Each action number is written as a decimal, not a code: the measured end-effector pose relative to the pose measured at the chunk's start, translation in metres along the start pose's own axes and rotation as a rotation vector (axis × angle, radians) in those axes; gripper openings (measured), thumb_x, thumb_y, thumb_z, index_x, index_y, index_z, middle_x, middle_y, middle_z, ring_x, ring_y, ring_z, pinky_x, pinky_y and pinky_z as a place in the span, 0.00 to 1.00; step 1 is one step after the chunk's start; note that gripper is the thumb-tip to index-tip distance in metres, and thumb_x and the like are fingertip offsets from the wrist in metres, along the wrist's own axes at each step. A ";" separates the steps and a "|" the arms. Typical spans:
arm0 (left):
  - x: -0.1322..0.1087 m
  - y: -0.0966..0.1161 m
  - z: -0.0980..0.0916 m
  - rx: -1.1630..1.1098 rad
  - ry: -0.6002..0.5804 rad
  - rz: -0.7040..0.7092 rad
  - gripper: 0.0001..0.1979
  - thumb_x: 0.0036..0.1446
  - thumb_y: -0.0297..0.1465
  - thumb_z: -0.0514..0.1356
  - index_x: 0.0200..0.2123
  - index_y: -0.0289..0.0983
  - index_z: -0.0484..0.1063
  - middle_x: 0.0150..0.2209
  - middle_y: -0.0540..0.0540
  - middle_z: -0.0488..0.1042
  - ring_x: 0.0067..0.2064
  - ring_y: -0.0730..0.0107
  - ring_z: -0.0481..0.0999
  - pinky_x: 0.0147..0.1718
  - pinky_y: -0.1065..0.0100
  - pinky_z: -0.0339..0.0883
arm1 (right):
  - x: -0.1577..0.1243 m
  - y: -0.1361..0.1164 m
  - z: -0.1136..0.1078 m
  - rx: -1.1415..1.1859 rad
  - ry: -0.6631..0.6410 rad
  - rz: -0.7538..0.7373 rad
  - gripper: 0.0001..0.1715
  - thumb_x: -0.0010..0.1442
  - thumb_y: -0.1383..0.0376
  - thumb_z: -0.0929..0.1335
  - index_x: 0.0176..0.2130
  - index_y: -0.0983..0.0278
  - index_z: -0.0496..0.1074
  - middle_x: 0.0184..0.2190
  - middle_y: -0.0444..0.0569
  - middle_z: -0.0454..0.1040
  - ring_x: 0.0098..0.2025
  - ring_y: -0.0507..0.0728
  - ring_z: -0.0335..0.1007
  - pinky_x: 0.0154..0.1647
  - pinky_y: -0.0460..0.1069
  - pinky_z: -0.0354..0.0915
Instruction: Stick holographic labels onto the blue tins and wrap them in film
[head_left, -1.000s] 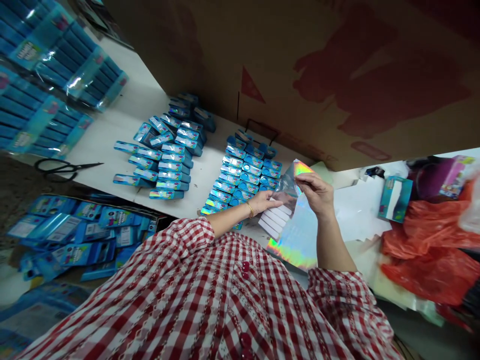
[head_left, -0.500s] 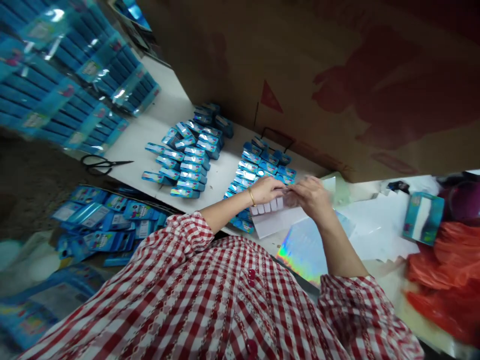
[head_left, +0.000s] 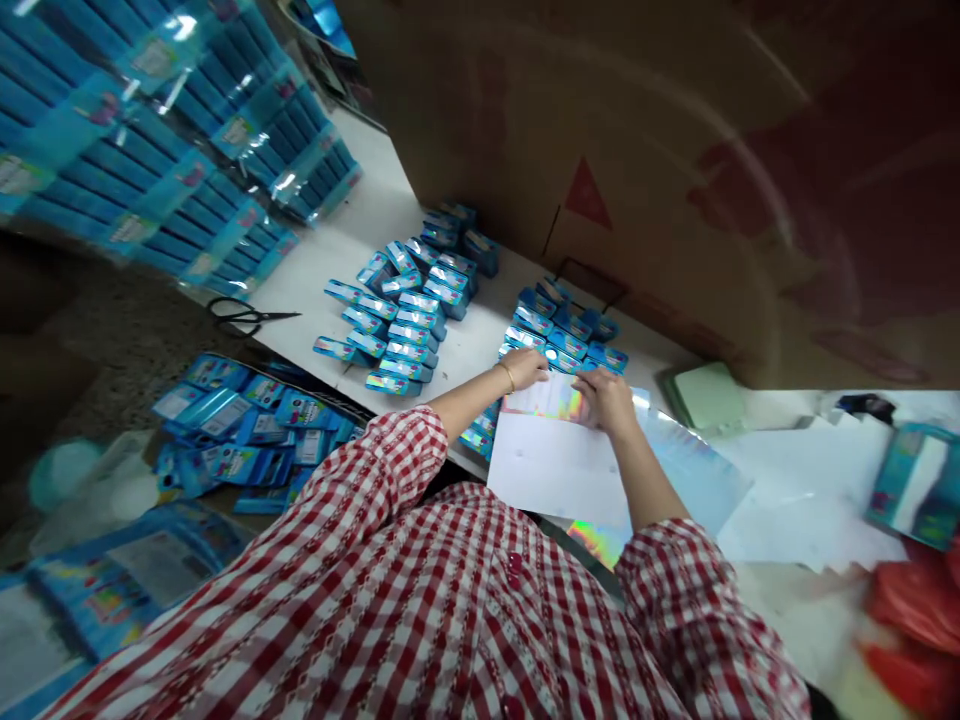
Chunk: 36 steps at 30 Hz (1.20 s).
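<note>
A white sheet lies in front of me, its far edge folded into a shiny rainbow strip. My left hand, with a gold bangle at the wrist, has its fingers closed on the strip's far left corner. At the right end, my right hand pinches the same sheet between thumb and fingers. Small blue boxes stand in rows just beyond both hands, some partly hidden by the left one. Under the white sheet and to its right are silvery holographic sheets.
More blue boxes stand to the left, near black scissors. Wrapped blue packs are stacked at far left. A large carton rises behind. Flat blue packages fill a lower box. A green block sits right.
The sheet now lies flatter with its white face spread towards me; the row of small white tabs is no longer visible. My right hand has come lower, and the view has shifted.
</note>
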<state>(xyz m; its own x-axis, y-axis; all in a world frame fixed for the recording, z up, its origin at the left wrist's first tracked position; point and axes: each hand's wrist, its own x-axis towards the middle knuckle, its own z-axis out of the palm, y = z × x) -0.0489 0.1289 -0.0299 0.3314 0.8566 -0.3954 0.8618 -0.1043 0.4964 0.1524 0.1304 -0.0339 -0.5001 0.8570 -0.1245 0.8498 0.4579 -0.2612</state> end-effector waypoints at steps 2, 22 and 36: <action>0.005 -0.010 0.005 -0.022 -0.008 -0.011 0.11 0.55 0.34 0.58 0.38 0.38 0.77 0.38 0.45 0.78 0.43 0.63 0.74 0.37 0.69 0.62 | 0.003 -0.005 0.013 -0.018 0.049 -0.067 0.18 0.60 0.63 0.64 0.49 0.65 0.72 0.45 0.55 0.74 0.45 0.60 0.68 0.47 0.52 0.61; -0.025 -0.061 -0.016 0.190 0.002 0.005 0.12 0.59 0.35 0.53 0.36 0.39 0.76 0.41 0.45 0.78 0.45 0.63 0.73 0.41 0.64 0.56 | 0.011 -0.051 0.022 0.407 0.126 -0.307 0.13 0.63 0.65 0.60 0.36 0.62 0.72 0.42 0.52 0.74 0.45 0.56 0.69 0.46 0.51 0.66; -0.011 -0.060 -0.030 -1.023 0.331 -0.221 0.19 0.59 0.41 0.49 0.39 0.34 0.73 0.40 0.43 0.76 0.42 0.67 0.74 0.37 0.69 0.64 | 0.088 -0.058 -0.027 1.140 0.014 0.395 0.13 0.47 0.57 0.69 0.27 0.65 0.69 0.20 0.41 0.67 0.23 0.48 0.62 0.26 0.45 0.60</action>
<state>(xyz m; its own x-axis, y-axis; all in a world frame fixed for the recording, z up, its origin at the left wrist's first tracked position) -0.1152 0.1410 -0.0326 -0.0426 0.9140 -0.4036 0.1125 0.4058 0.9070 0.0633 0.1858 -0.0039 -0.2315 0.8965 -0.3778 0.3044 -0.3021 -0.9034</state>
